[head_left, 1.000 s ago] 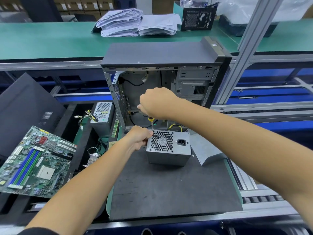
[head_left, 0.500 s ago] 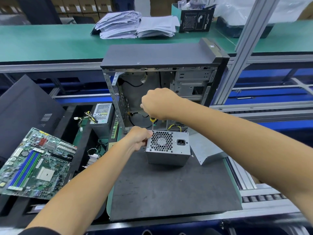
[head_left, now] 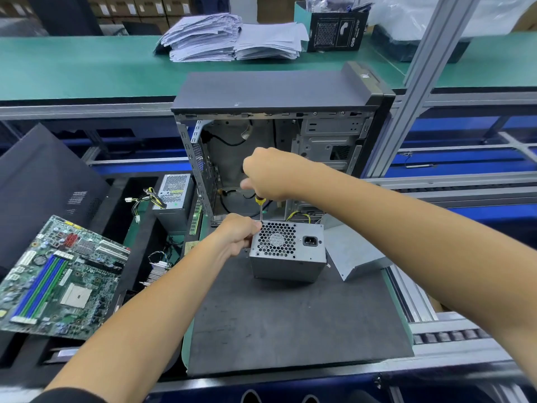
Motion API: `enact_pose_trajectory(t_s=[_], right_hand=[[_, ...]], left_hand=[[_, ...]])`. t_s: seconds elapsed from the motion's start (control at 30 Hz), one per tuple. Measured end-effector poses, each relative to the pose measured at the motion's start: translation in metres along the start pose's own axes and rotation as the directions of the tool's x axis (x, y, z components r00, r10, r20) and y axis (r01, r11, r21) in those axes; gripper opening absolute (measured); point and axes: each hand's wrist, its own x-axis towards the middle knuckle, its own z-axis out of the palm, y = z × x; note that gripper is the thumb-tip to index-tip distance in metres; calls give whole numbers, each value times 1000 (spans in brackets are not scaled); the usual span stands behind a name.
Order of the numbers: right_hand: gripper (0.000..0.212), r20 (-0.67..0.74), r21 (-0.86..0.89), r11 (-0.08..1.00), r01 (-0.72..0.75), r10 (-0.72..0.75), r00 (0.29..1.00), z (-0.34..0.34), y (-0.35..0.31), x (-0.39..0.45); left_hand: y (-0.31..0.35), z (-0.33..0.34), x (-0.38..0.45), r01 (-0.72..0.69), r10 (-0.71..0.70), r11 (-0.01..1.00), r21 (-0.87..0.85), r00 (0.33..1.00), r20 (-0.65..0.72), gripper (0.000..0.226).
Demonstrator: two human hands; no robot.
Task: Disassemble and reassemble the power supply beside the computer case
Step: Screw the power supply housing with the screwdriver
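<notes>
The right hand (head_left: 268,173) covers most of the screwdriver (head_left: 259,205) handle; its tip at the power supply (head_left: 287,251) corner is too small to tell. The left hand (head_left: 238,234) hides that unit's left side. The motherboard (head_left: 58,274) runs off the left edge.

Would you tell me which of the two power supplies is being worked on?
The power supply on the dark mat, steadied by the left hand; the other sits untouched.
</notes>
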Motion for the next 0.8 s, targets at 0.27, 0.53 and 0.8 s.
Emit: enact_pose_trajectory(t_s=[0.27,0.53,0.8], right_hand=[[19,126,84,996,-9,-2,992,-2,6,-3],[38,-6,-14,999,-34,33,999,1,3,-1],[9,158,129,991,23,-44,986,-6,6,-3]], left_hand=[[2,1,-2,1,-1,1000,12,1000,-1,8],[3,1,-3,-2,2,1000,11,1000,-2,10],[2,0,-3,-17,17,998,63,1000,7,13]])
